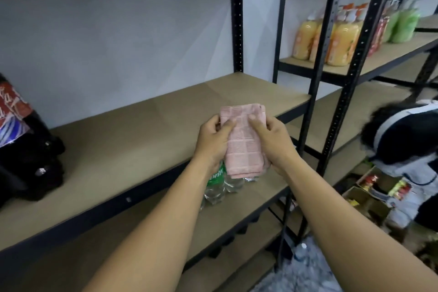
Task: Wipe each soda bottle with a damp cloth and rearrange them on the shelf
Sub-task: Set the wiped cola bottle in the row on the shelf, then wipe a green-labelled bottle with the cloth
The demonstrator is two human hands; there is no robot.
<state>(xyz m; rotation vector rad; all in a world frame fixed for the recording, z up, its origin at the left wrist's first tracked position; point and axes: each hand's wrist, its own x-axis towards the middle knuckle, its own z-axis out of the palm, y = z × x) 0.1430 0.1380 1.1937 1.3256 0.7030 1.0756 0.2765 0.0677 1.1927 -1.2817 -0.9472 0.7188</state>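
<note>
Cola bottles (26, 149), dark and large, stood at the left end of the middle shelf (132, 140). Clear soda bottles (214, 187) with a green label stood on the lower shelf (248, 211), partly hidden behind the pink cloth (241, 144). The left hand (212, 141) and the right hand (275, 140) each pinched one side of the folded cloth, thumbs on its front and fingers curled behind, holding it up before the shelf edge. The cloth looked soft and limp, easy to wrap round a bottle. If full, the bottles would likely be heavy, and their smooth plastic slippery once damp. The narrow neck or the labelled waist seemed the surest hold for one hand while the other wiped.
</note>
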